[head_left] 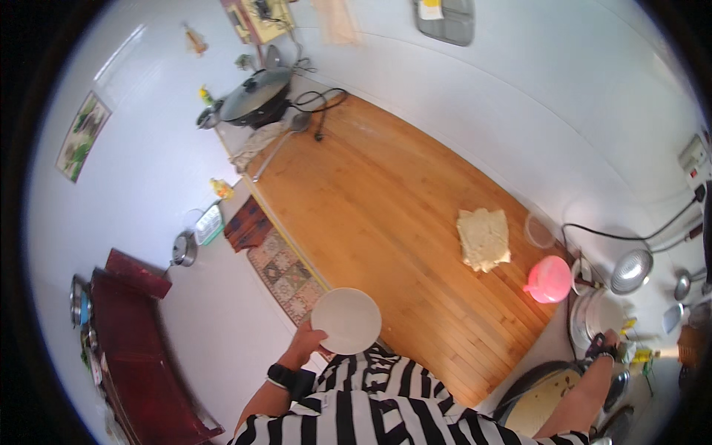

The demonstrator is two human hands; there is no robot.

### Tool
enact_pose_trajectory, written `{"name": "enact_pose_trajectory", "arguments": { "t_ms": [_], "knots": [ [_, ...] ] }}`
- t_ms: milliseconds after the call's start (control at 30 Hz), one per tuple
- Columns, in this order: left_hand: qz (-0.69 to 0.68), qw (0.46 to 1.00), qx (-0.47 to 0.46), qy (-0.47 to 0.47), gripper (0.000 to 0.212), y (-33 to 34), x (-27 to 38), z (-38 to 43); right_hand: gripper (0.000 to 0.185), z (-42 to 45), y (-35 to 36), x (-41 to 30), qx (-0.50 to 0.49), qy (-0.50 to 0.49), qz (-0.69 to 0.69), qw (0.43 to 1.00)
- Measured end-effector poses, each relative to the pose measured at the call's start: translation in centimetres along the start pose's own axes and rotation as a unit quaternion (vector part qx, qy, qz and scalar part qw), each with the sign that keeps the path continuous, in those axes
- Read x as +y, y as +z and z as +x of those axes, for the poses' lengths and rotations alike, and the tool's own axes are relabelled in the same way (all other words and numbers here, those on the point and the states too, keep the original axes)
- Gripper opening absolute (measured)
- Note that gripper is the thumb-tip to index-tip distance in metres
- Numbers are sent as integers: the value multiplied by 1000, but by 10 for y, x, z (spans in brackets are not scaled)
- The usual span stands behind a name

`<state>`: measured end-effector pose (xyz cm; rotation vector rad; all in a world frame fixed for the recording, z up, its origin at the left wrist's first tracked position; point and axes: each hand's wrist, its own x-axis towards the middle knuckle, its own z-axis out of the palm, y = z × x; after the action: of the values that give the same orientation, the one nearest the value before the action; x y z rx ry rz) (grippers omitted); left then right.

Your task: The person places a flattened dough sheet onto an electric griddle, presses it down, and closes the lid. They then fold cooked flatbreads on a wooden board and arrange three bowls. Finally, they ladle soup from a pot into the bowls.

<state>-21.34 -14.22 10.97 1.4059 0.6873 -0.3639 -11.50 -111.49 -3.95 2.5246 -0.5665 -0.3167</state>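
My left hand (305, 343) grips the rim of a round white dish (346, 321), thumb on top, near my body at the board's front edge. Over on the right, my right hand (610, 338) reaches to a stack of white bowls or plates (603, 314); its fingers are small and partly hidden, so any grip is unclear. A folded, ragged-edged sheet of dough (484, 239) lies on the large wooden board (356, 206). Close to the stack stands a pink plastic container (548, 280). Beneath my right forearm is a large pan (542, 403) with pale yellowish contents.
An electric pan with a glass lid (256, 94) stands at the far left, beside a long-handled ladle (283, 144) and a black cord (320, 105). A clear plastic tub (539, 230) sits by the wall. A metal strainer (631, 271) hangs right. A dark red cabinet (139, 361) stands left.
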Motion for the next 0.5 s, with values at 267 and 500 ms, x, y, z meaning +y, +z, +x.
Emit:
{"name": "enact_pose_trajectory", "arguments": {
  "t_ms": [267, 500],
  "knots": [
    [0, 1000, -7, 3, 53, -4, 0, -4, 21, -20, -56, 13, -26, -8, -21, 999],
    [-19, 1000, -1, -11, 54, -12, -11, 12, 21, -44, -98, 26, -6, -26, 7, 1000]
  ]
}}
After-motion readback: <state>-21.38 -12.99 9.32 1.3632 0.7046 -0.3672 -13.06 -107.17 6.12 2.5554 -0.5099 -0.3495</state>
